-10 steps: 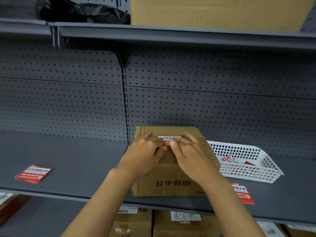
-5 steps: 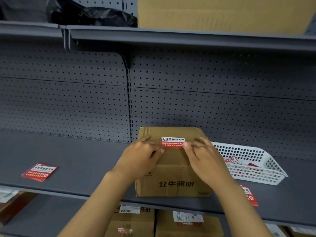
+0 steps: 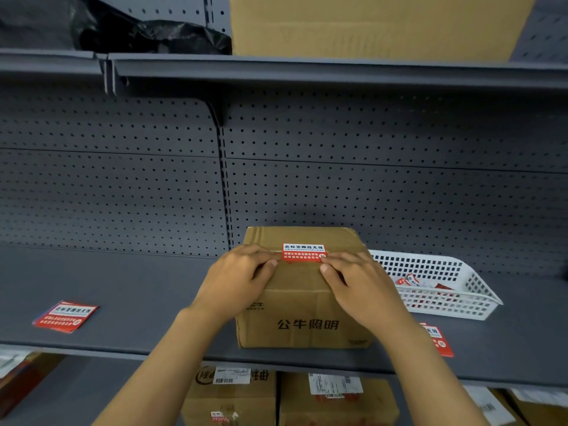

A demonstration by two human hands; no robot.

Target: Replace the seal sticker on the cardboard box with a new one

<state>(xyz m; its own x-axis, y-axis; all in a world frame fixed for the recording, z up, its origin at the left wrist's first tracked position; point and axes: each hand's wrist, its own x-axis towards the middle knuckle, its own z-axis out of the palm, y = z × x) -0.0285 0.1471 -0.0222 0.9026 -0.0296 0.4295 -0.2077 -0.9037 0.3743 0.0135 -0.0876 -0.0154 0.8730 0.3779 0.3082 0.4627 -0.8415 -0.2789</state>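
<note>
Brown corrugated cardboard box (image 3: 302, 290) sits at lower centre of the head view, on a grey metal shelf (image 3: 123, 290), near its front edge, printed side facing the camera. Red-and-white seal sticker (image 3: 303, 252) lies flat on the box top, straddling the flap seam, lengthwise along it.

Left hand (image 3: 238, 279): open, not gripping; fingers spread on the top edge left of the sticker, fingertips close to its left end. Right hand (image 3: 359, 281): open likewise, palm down, fingertips at the sticker's lower right corner. Judgement: both hands press outward to smooth the label and hold the box in place; nothing is grasped.

White perforated basket (image 3: 455, 305), right of the box and just beside it, holds crumpled red-and-white scraps, probably peeled stickers or backings. A loose sticker sheet (image 3: 66, 316) lies at lower left of the frame, well apart from the box; another (image 3: 438, 339) lies at lower right, partly hidden behind the right forearm. Likely spare stock kept within reach.

Task appears near complete, only the final rub-down remaining.
</note>
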